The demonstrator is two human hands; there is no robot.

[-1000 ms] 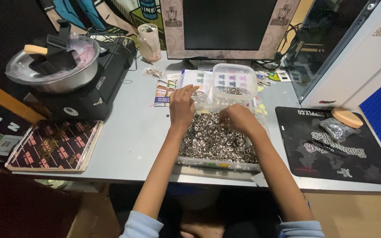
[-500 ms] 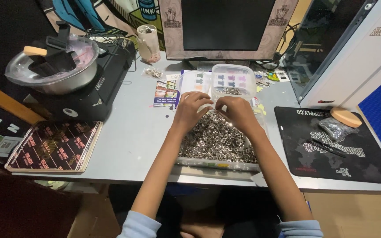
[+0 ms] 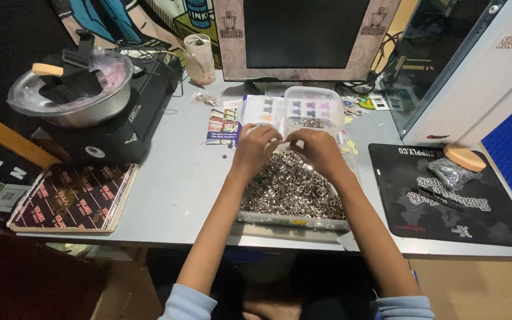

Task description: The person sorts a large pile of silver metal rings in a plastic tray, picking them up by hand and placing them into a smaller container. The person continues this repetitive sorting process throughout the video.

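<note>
Left hand: the left hand [image 3: 255, 148] is held over the far end of the tray, fingers curled together; a small piece seems pinched at the fingertips, but what it is cannot be told.
Right hand: the right hand [image 3: 318, 151] is set just beside the left, its fingertips meeting the left's over the rings; whether anything is gripped cannot be told.
Tray: a shallow clear tray [image 3: 294, 224] is placed at the near edge of the grey desk [image 3: 173, 184], directly under both hands.
Metal rings: the tray is filled with a heap of small silver metal rings [image 3: 291, 189].
Clear box: a lidded clear box [image 3: 312, 109] holding small coloured pieces is seen just beyond the hands, in front of the monitor [image 3: 303, 35].
Left side: a steel pot [image 3: 72, 98] is seen on a black appliance.
Right side: a black mat [image 3: 445, 195] is laid near the tray.
</note>
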